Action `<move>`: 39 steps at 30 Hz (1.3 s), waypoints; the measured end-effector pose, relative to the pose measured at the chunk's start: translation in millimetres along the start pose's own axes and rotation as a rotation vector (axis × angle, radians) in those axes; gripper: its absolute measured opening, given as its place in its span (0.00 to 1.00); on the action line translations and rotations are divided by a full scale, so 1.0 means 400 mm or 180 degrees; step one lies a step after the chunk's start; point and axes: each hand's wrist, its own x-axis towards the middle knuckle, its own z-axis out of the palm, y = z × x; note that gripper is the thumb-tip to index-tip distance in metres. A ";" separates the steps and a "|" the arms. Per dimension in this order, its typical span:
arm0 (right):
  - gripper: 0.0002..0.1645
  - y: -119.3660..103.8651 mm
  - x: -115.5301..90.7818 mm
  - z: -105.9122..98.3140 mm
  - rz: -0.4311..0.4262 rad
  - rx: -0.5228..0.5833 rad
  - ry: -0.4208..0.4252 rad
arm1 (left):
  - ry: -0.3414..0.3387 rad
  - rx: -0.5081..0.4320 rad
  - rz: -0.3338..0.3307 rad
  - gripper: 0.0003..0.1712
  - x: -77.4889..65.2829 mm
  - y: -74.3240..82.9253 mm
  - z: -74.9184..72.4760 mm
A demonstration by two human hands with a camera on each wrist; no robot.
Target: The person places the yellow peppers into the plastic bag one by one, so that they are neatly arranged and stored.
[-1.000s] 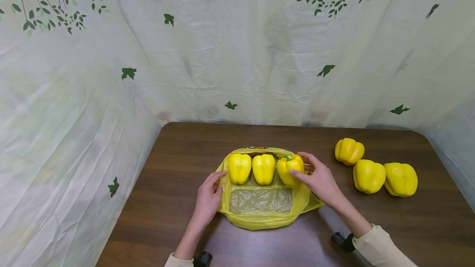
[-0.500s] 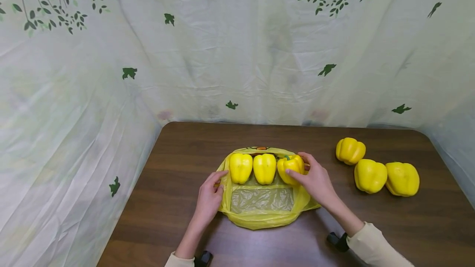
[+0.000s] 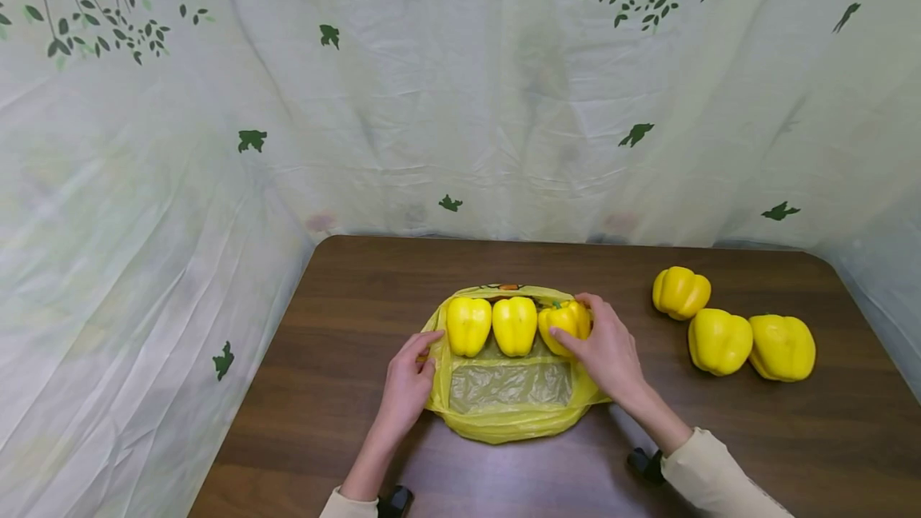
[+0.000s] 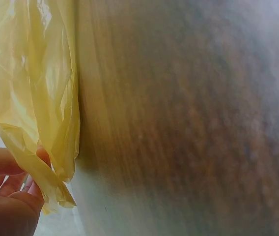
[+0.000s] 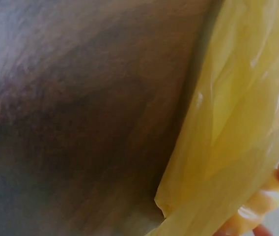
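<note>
A yellow plastic bag (image 3: pixel 507 428) lies spread open on the table, its see-through bottom showing. Two yellow bell peppers, a left one (image 3: pixel 468 327) and a middle one (image 3: pixel 514 327), stand in a row along its far side. At the row's right end, my right hand (image 3: pixel 610 352) grips a third yellow bell pepper (image 3: pixel 561 320), thumb in front and fingers behind; its green stem shows. My left hand (image 3: pixel 407 380) holds the bag's left edge. In the left wrist view, thin plastic (image 4: pixel 36 169) lies between thumb and fingers. The right wrist view shows the bag's outer side (image 5: pixel 228 128) beside the right fingers.
Three more yellow bell peppers, a far one (image 3: pixel 680 292), a near one (image 3: pixel 719 341) and a right one (image 3: pixel 782 348), sit at the right of the brown wooden table (image 3: pixel 345 294). A pale leaf-printed curtain (image 3: pixel 475 110) hangs behind.
My right hand has shifted slightly left, closer over the third bell pepper. The bag's right corner has drawn inward. My left hand stays at the bag's left edge.
</note>
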 end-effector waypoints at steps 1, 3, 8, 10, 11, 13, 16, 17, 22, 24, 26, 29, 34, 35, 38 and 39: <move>0.42 0.001 0.000 0.002 -0.0035 -0.0007 0.0029 | 0.0000 -0.0002 0.0000 0.25 0.000 0.001 0.000; 0.38 0.001 0.000 0.006 -0.0109 0.0006 0.0080 | 0.0004 -0.0002 -0.0010 0.25 0.000 0.001 0.001; 0.31 0.004 -0.003 0.010 -0.0232 0.0060 0.0130 | 0.0002 0.0014 -0.0011 0.25 0.000 0.001 0.001; 0.30 0.006 -0.003 0.011 -0.0249 0.0057 0.0112 | 0.0002 0.0017 -0.0010 0.25 0.001 0.002 0.001; 0.30 0.006 -0.003 0.010 -0.0251 0.0050 0.0094 | 0.0002 0.0014 -0.0014 0.25 0.001 0.002 0.001; 0.31 0.007 -0.002 0.010 -0.0247 0.0034 0.0036 | -0.0001 0.0014 -0.0029 0.25 0.001 0.003 0.000; 0.33 0.007 -0.001 0.006 -0.0223 0.0001 -0.0077 | -0.0013 0.0015 -0.0051 0.25 0.001 0.004 -0.001; 0.33 0.007 -0.001 0.004 -0.0217 -0.0010 -0.0112 | -0.0016 0.0012 -0.0055 0.25 0.001 0.004 -0.001; 0.36 0.007 -0.001 -0.003 -0.0208 -0.0018 -0.0198 | -0.0024 0.0002 -0.0067 0.24 0.001 0.005 -0.001; 0.36 0.007 -0.001 -0.004 -0.0208 -0.0016 -0.0202 | -0.0024 -0.0003 -0.0070 0.24 0.001 0.005 -0.001; 0.35 0.008 -0.002 -0.002 -0.0200 -0.0014 -0.0200 | -0.0025 -0.0011 -0.0070 0.24 0.001 0.005 -0.001; 0.33 0.010 -0.003 -0.001 -0.0171 -0.0005 -0.0191 | -0.0023 -0.0009 -0.0062 0.24 0.001 0.005 0.000; 0.33 0.012 -0.008 0.003 -0.0188 0.0005 -0.0159 | -0.0010 -0.0014 -0.0037 0.24 0.000 0.004 0.001; 0.34 0.013 -0.009 0.003 -0.0209 -0.0002 -0.0152 | -0.0006 -0.0014 -0.0027 0.24 0.000 0.003 0.002; 0.34 0.011 -0.014 0.000 -0.0262 -0.0029 -0.0144 | 0.0013 -0.0021 -0.0001 0.24 0.000 0.002 0.003; 0.34 0.010 -0.015 -0.002 -0.0275 -0.0038 -0.0147 | 0.0019 -0.0023 0.0004 0.24 0.000 0.001 0.004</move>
